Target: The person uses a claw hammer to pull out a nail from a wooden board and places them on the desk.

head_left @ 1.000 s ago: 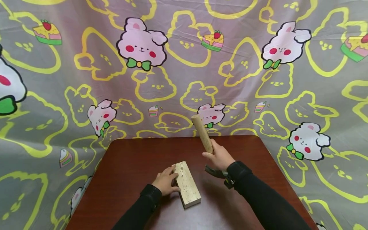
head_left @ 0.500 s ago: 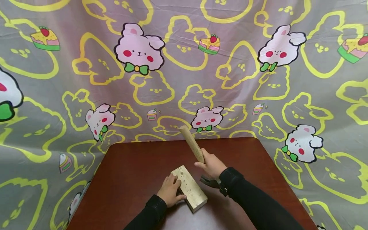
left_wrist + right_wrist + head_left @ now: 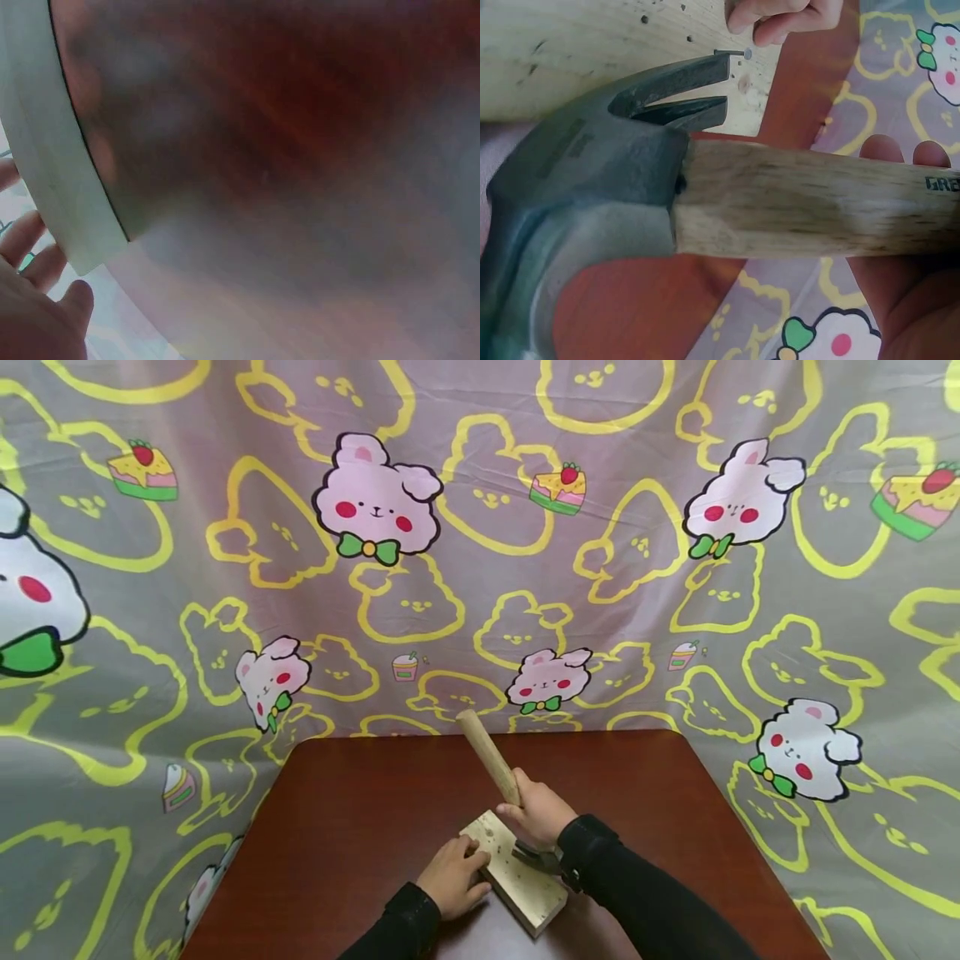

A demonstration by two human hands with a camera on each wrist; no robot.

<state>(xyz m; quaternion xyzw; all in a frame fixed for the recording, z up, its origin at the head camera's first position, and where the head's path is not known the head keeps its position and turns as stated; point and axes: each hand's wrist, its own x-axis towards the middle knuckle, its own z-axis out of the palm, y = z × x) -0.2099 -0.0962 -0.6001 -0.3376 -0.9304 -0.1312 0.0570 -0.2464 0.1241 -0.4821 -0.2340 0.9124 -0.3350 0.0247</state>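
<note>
My right hand [image 3: 538,812] grips a claw hammer [image 3: 487,752] by its wooden handle, whose butt end points up and away from me. The dark metal head [image 3: 577,161] is low, with its claw over the pale wooden block [image 3: 528,893]. A nail [image 3: 748,54] stands out of the block close to the claw tips in the right wrist view. With its fingers over the block's left edge and its thumb along the side, my left hand [image 3: 452,878] holds the block on the table. Several small holes dot the block's top face.
The reddish-brown table [image 3: 360,802] runs back to a patterned cloth [image 3: 480,568] with cartoon rabbits, which hangs behind and at both sides.
The hammer has moved left and down, from beside the block to over it. The block, with my left hand on it, has shifted slightly right and nearer. The head view has tilted a little.
</note>
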